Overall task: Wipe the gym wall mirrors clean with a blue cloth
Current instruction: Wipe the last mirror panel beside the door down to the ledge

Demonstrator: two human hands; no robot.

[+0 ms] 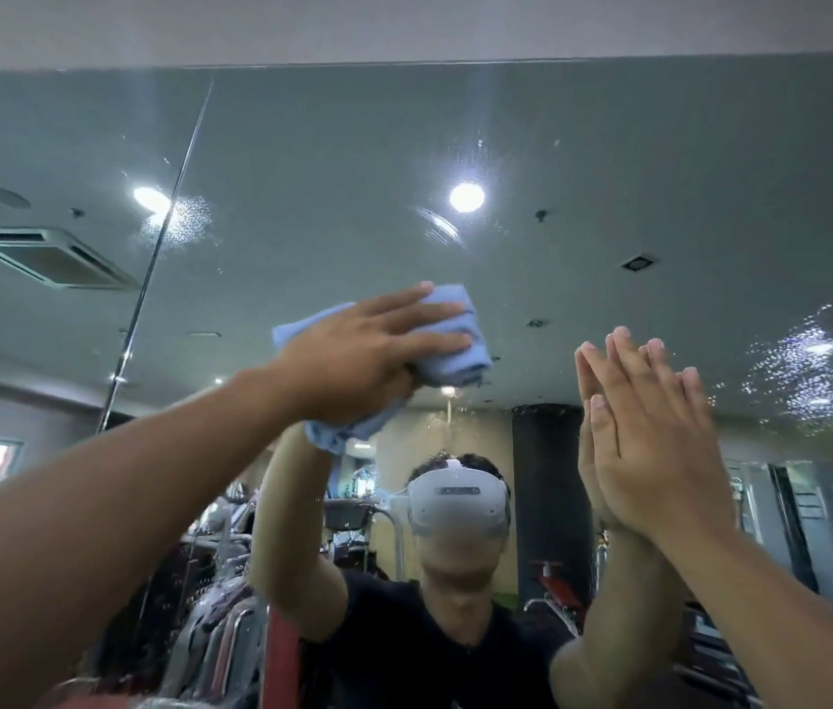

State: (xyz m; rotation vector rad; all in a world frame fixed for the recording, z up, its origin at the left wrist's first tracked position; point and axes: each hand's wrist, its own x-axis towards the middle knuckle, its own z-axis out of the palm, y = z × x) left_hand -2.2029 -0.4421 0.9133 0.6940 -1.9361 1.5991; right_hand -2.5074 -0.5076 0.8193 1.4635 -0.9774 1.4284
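High on the wall mirror point(608, 161), just under its top edge, the left grip point(353, 360) presses a blue cloth point(455, 345) against the glass. Its fingers lie straight and spread across the bunched cloth, released rather than clenched; the thumb is hidden beneath the palm. 1 corner of the cloth sticks out above the wrist and another fold hangs below it.

Apart from it on the same pane, the right grip point(660, 442) rests against the glass. Its fingers are straight, close together and pointing up, grasping nothing, and they meet their own reflection.

A thin seam point(168, 258) divides this pane from the next 1. Patches of water droplets point(803, 371) speckle the glass at the far edge of the pane and beside the seam higher up.

Reflected in the mirror are 2 round ceiling lights point(466, 197), an air vent point(45, 258), a person in a dark shirt wearing a white headset point(457, 504), and gym machines low down. Plain wall point(404, 23) runs above the mirror.
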